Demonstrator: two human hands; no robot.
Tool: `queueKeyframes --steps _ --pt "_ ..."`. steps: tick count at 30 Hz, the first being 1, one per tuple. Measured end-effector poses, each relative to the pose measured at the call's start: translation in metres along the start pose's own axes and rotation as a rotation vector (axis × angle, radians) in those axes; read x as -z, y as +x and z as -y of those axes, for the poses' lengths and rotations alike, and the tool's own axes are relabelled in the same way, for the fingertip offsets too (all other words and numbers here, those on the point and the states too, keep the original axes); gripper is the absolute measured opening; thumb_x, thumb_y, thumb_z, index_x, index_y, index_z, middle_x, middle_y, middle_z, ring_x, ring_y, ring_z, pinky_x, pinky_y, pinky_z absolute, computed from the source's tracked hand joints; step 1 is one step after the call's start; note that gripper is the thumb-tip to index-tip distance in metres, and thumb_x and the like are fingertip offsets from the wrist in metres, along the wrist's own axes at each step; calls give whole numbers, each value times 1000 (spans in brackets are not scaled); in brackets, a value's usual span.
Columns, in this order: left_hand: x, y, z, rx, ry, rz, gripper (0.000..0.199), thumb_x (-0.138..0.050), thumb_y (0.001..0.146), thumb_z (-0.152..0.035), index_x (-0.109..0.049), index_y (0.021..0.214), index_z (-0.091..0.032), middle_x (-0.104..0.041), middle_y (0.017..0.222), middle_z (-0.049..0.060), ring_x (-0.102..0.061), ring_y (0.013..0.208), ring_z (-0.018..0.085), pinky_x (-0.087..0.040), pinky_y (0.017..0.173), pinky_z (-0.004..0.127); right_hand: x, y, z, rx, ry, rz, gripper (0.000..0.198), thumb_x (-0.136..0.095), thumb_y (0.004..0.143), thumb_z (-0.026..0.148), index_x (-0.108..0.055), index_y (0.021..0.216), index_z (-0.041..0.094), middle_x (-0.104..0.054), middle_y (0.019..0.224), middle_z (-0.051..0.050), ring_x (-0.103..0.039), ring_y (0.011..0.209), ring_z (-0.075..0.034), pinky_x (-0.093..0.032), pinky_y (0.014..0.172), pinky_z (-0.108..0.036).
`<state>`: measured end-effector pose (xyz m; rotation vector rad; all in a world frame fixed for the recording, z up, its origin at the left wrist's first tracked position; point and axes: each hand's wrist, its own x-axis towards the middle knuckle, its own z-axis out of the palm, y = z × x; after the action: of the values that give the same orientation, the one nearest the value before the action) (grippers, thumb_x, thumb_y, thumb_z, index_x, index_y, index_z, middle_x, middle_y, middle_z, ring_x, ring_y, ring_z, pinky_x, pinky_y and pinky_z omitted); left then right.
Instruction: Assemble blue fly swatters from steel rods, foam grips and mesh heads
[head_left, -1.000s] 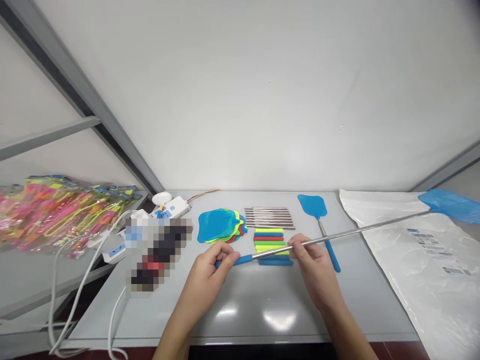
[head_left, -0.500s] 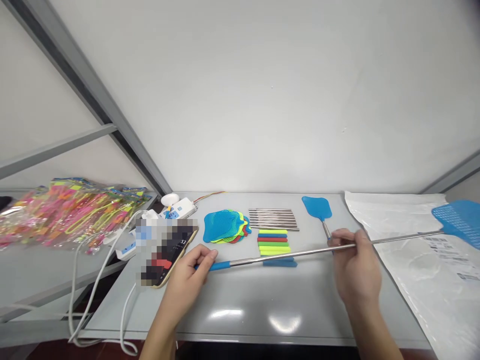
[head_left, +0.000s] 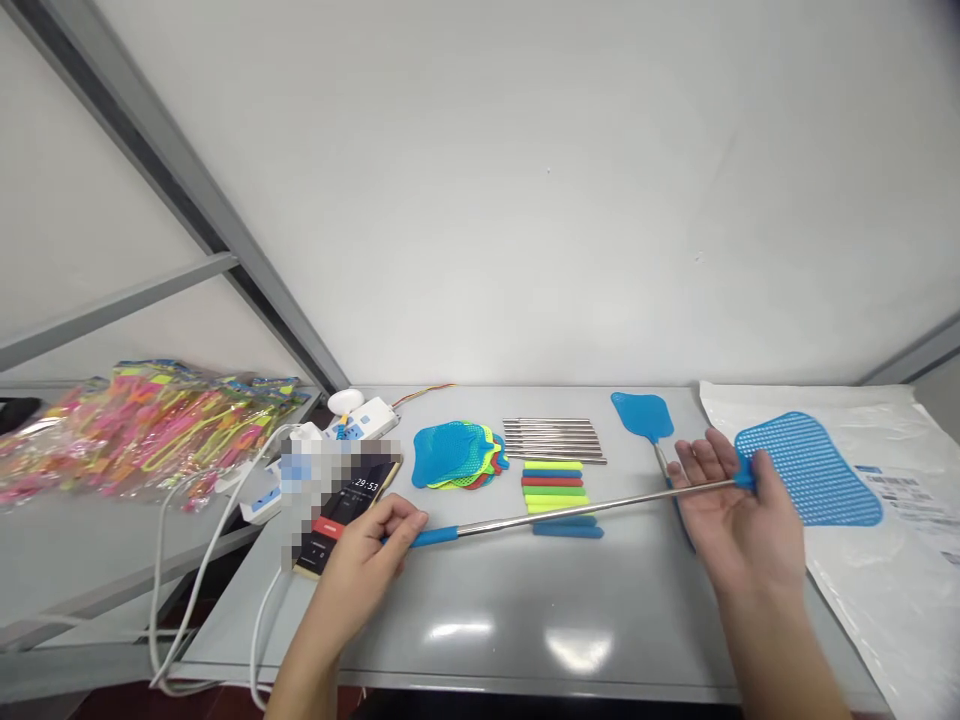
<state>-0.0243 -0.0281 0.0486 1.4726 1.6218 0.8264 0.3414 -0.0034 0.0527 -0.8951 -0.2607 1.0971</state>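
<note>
A fly swatter with a metal rod (head_left: 600, 507) spans the space between my hands. My left hand (head_left: 382, 545) is closed around its blue handle (head_left: 436, 537). At the other end, my right hand (head_left: 750, 525) faces palm up, its fingers loosely extended behind the rod. Its thumb hooks over the neck of the blue mesh head (head_left: 817, 470), holding it loosely. Behind the right hand, a second blue swatter (head_left: 643, 414) lies on the table, its lower part partly hidden. Coloured handle sleeves (head_left: 553, 480) lie in a row under the held rod.
Metal rods (head_left: 553, 438) lie side by side beside a pile of coloured swatter heads (head_left: 454, 455). A phone (head_left: 356, 505) and a power strip (head_left: 367, 420) with white cables are at the left. Bagged items (head_left: 165, 430) cover the left table. White plastic packaging (head_left: 847, 590) lies right.
The held swatter's rod is shorter and its head has come left towards me. My right hand has moved right along the rod to the head's neck and its fingers have loosened.
</note>
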Motion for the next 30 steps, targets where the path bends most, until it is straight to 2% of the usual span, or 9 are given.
queueKeyframes --steps 2,5,7,9,13,17,21,26,30 --pt "-7 2 -1 1 4 6 37 -53 89 -53 -50 73 -20 -41 52 -7 -39 48 10 -31 49 20 -3 0 -1 68 19 -46 37 -45 92 52 -72 93 27 -73 93 -3 -62 112 -22 -49 92 -38" --pt "-33 2 -13 -23 -34 25 37 -51 90 -52 -49 72 -20 -40 55 -7 -40 49 10 -32 49 20 -22 -23 -21 177 -48 7 41 -40 95 52 -71 96 25 -75 96 -4 -62 114 -22 -44 98 -40" --pt "-53 -1 -24 -37 -90 138 36 -50 91 -51 -51 73 -20 -40 56 -6 -42 51 10 -33 50 20 -37 -42 -38 133 -115 118 42 -38 96 50 -71 97 23 -74 105 -7 -62 114 -24 -42 100 -44" --pt "-67 -4 -33 -30 -167 174 37 -48 92 -50 -50 72 -20 -37 56 -6 -40 50 10 -32 48 20 -45 -53 -49 115 -159 203 46 -35 97 51 -71 101 23 -71 116 -7 -58 120 -24 -38 105 -45" --pt "-64 -10 -31 1 -298 233 31 -51 92 -49 -55 83 -20 -39 61 -7 -34 48 8 -30 46 19 -39 -48 -44 51 -219 322 47 -38 96 56 -68 116 26 -65 128 -7 -54 126 -25 -35 108 -45" --pt "-41 -11 -15 18 -297 212 31 -51 91 -51 -55 89 -20 -39 63 -7 -32 48 8 -30 45 19 -25 -28 -26 102 -143 160 41 -52 90 55 -67 116 26 -71 116 -6 -61 116 -25 -48 97 -44" --pt "-32 -10 -9 17 -259 228 32 -51 92 -51 -56 90 -20 -33 60 -7 -30 48 8 -28 45 19 -26 -20 -17 151 -190 36 32 -68 83 44 -70 107 21 -72 109 -5 -61 114 -22 -50 95 -35" --pt "-54 -13 -22 9 -229 256 34 -50 92 -51 -62 95 -19 -32 55 -7 -32 49 10 -30 46 20 -40 -38 -16 333 -365 -40 33 -64 85 47 -70 104 21 -72 102 -6 -63 110 -24 -52 89 -35" --pt "-80 -14 -37 -13 -288 301 37 -48 92 -51 -64 96 -18 -33 53 -7 -32 48 10 -30 45 21 -44 -54 -16 316 -437 -35 38 -64 85 47 -67 112 21 -72 105 -9 -63 109 -27 -54 85 -37"
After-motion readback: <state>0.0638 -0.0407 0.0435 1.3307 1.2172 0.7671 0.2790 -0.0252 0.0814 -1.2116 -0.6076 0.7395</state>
